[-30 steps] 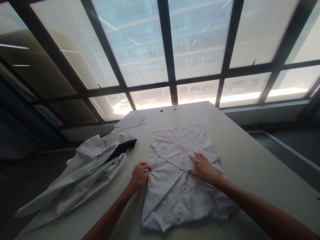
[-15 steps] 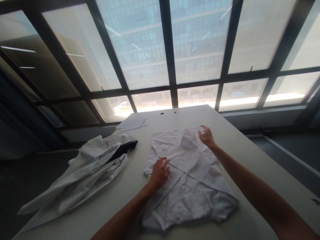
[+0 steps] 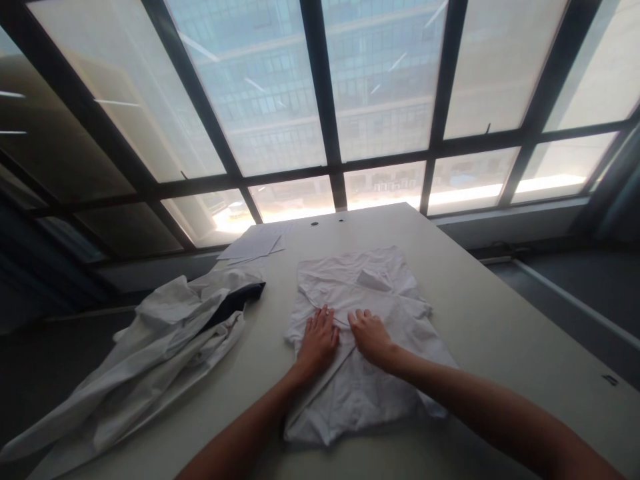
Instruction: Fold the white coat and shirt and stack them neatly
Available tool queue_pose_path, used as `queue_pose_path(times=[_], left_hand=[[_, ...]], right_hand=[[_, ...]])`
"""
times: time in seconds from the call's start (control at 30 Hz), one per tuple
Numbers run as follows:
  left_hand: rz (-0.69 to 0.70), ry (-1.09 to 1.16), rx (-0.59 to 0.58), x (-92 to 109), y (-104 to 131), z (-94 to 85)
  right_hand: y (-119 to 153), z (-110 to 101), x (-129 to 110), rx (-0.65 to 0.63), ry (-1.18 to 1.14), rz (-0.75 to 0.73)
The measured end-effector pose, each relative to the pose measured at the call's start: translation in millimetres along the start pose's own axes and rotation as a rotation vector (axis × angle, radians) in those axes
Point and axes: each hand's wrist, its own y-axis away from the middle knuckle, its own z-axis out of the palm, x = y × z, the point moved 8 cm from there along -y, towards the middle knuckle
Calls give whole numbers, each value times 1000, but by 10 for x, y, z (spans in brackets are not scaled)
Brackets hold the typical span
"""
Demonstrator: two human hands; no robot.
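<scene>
A white garment (image 3: 385, 393), partly folded with its flaps crossed over the middle, lies on the table in front of me. My left hand (image 3: 321, 339) rests flat on its left half, fingers stretched out over the cloth. Close beside it, my right hand (image 3: 371, 337) has its fingers curled down onto the edge of a fold near the centre. The fingertips press or pinch the fabric there; the cloth under them is hidden. Beyond both hands, a small raised flap of cloth (image 3: 375, 280) stands up from the upper part.
Left on the white table (image 3: 505, 360) lies a second, crumpled white garment (image 3: 165, 353) with a dark patch, hanging towards the near left edge. Sheets of paper (image 3: 253, 245) lie at the far left corner. Large framed windows (image 3: 280, 87) rise behind the table.
My right hand has come from the garment's far right corner to the centre, next to my left hand, and its fingers have curled. My left hand has flattened on the cloth.
</scene>
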Motion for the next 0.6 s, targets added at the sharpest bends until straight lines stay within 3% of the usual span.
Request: queue_pose_path(times=[0.2, 0.3, 0.4, 0.47, 0.53, 0.6], left_hand=[[-39, 17, 47, 60, -427, 4], [-33, 38, 71, 62, -490, 17], [-33, 42, 84, 34, -477, 38], [-34, 33, 89, 19, -462, 45], [-25, 20, 95, 24, -454, 40], [-11, 11, 105, 40, -451, 20]], right_hand=[[-304, -198, 584, -7, 0, 153], [-212, -519, 1140, 176, -70, 329], [189, -834, 1928, 459, -227, 552], [580, -903, 2464, 576, -289, 666], [1005, -864, 2934, 613, -306, 761], [1412, -742, 3305, 561, -284, 860]])
